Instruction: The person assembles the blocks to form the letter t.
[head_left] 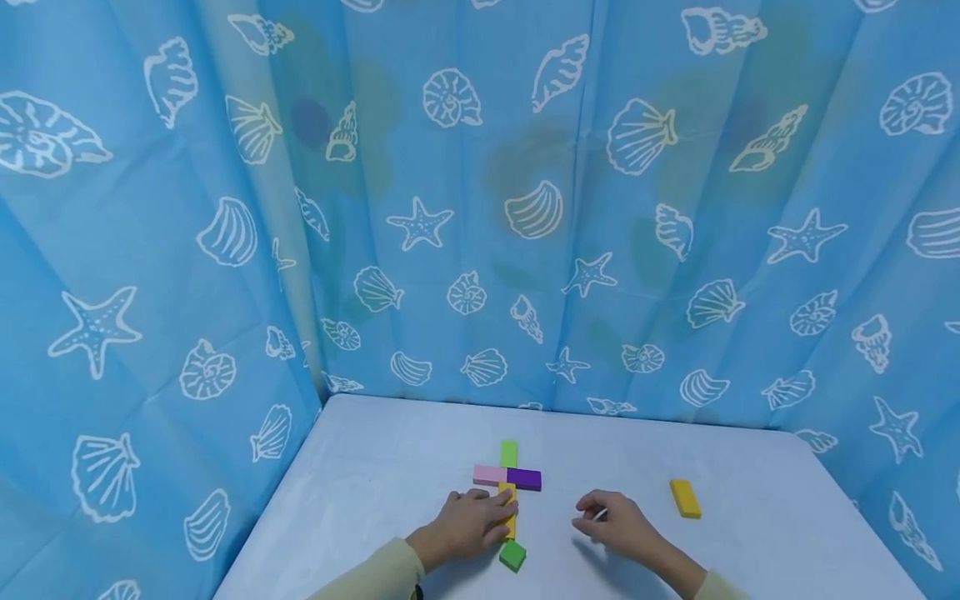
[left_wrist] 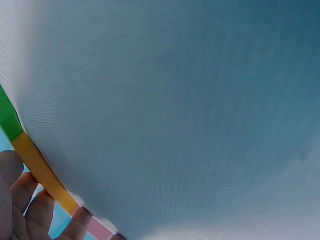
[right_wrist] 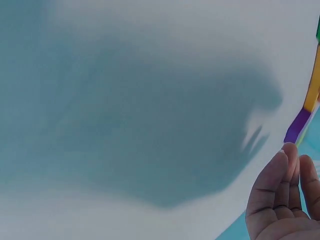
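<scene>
In the head view my left hand (head_left: 471, 525) rests over a long yellow block (head_left: 507, 498), its fingers partly covering it. The left wrist view shows several fingers (left_wrist: 40, 212) lying against the side of this block. Beyond it, a pink block (head_left: 489, 475) and a purple block (head_left: 525, 479) form a crossbar, with a light green block (head_left: 509, 454) above. A green block (head_left: 513, 555) sits turned at the near end. Some way to the right, my right hand (head_left: 618, 523) hovers over the table with fingers loosely bent; no block shows in it.
Off to the right, a second yellow block (head_left: 686, 498) lies alone on the white table (head_left: 405, 450). Blue curtains (head_left: 465, 167) with white shell and starfish prints stand along the table's back and sides.
</scene>
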